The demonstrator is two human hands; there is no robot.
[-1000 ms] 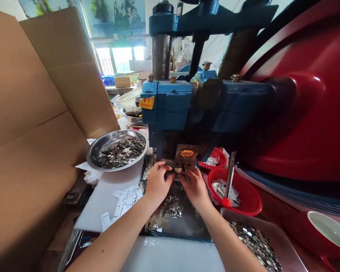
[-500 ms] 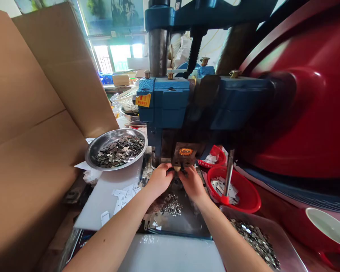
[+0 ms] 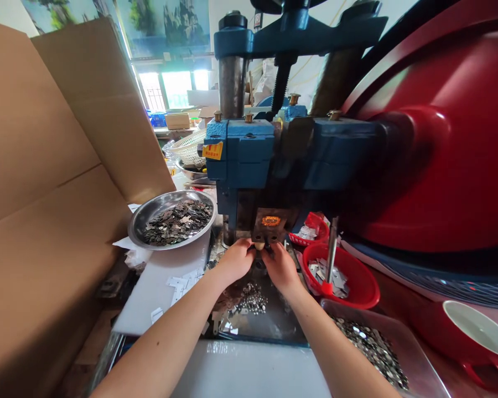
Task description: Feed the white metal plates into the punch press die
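Note:
Both my hands meet under the ram of a blue press [image 3: 240, 149]. My left hand [image 3: 237, 260] reaches in from the left, its fingers curled in by the dark tooling. Opposite it, my right hand [image 3: 281, 265] has its fingers pinched close to the same spot. Whatever lies between the fingertips is too small and too shaded to make out. A pale rounded knob [image 3: 259, 246] sits between the two hands, under a dark metal block with an orange label [image 3: 270, 221]. Small shiny metal pieces [image 3: 251, 299] lie heaped on the press bed just below my hands.
Left stands a steel bowl [image 3: 133, 232] of flat metal parts, with white flat pieces [image 3: 185, 284] nearby. A red basin [image 3: 371, 287], a clear bin [image 3: 415, 354] of metal bits and a red mug [image 3: 435, 337] are right. A large red flywheel [image 3: 460, 166] and cardboard [image 3: 33, 193] flank the press.
The camera view has shifted slightly, so the press and flywheel sit a little differently in the picture. My hands stay at the same place under the press.

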